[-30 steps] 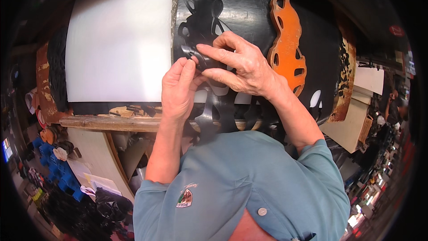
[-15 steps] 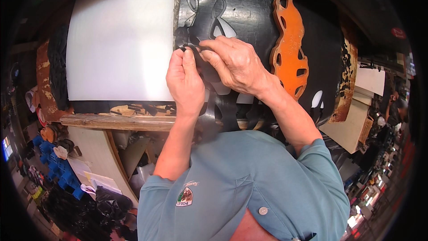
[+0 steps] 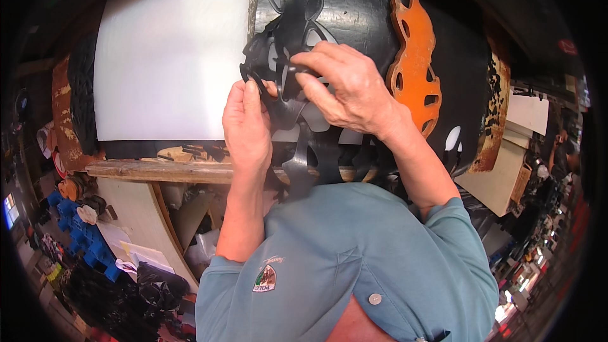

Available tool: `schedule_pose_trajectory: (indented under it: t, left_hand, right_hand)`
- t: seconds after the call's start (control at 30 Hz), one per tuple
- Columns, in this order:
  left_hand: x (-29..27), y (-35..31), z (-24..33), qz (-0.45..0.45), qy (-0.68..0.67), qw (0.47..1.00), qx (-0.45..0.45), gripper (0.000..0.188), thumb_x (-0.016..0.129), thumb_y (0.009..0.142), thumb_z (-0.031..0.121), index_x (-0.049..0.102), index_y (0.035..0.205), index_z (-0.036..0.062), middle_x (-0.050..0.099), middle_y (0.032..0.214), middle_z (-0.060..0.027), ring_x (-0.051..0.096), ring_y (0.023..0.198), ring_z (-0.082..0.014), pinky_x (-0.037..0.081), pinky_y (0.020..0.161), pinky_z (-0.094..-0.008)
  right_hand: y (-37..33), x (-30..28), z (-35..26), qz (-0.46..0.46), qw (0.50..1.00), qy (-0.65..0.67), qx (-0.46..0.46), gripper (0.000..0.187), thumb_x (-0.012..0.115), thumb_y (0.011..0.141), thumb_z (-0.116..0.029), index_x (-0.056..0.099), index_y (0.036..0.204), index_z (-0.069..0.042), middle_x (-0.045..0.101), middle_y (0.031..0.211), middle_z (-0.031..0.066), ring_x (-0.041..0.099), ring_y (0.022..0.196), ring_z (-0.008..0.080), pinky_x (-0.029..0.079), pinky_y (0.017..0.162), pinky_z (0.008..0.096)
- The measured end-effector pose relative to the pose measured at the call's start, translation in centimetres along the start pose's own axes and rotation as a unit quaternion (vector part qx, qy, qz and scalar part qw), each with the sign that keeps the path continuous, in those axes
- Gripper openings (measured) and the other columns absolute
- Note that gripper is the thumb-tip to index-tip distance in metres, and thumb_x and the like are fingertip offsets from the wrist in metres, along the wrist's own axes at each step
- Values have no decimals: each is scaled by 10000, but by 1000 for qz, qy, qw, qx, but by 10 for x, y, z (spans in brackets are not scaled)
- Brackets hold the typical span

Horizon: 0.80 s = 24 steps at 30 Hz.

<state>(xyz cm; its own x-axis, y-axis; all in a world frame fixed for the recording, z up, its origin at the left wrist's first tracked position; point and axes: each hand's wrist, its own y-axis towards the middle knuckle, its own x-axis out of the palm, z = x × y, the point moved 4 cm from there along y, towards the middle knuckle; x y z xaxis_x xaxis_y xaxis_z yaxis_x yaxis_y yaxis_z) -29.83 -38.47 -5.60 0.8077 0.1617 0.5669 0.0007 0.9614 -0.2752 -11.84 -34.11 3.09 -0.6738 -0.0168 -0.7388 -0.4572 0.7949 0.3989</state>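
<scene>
My left hand [image 3: 246,125] pinches the edge of a black, flexible cut-out sheet [image 3: 293,38] between thumb and fingers. Large curved holes run through this sheet, and its lower part hangs toward my shirt. Across from it, my right hand [image 3: 347,87] has thumb and forefinger closed around a dark strip of the same sheet, partly hidden by the fingers. To the right of that hand lies an orange cutting die [image 3: 415,50], long and wavy in outline, with several openings.
A large white board [image 3: 171,57] covers the left of the work surface. Black sheet material [image 3: 361,6] lies under the die. A wooden rail [image 3: 158,171] edges the near side. Blue plastic crates [image 3: 82,234] and papers [image 3: 145,256] are lower left.
My left hand has shifted left and slightly toward me, away from my right hand. The black sheet between them is spread wider, showing more of its holes.
</scene>
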Motion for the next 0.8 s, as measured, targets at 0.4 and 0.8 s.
schedule_pose_trajectory:
  t: [0.4,0.8]
  left_hand:
    - [15,-3,-6,-38,-78,996,15,270,438,1204,236,613,1172,32,717,1153,-109,684,1058,-192,563,957,-365]
    - [17,-6,4,5,-22,1000,19,340,413,1213,297,494,952,95,422,785,-4,479,789,-156,484,761,-355]
  right_hand:
    - [-5,14,12,-106,971,177,123,306,871,892,-162,803,1123,26,746,965,124,684,858,231,552,766,352]
    - [-17,-3,56,63,883,335,323,183,783,1010,-212,838,1030,-40,770,885,31,654,778,93,522,732,250]
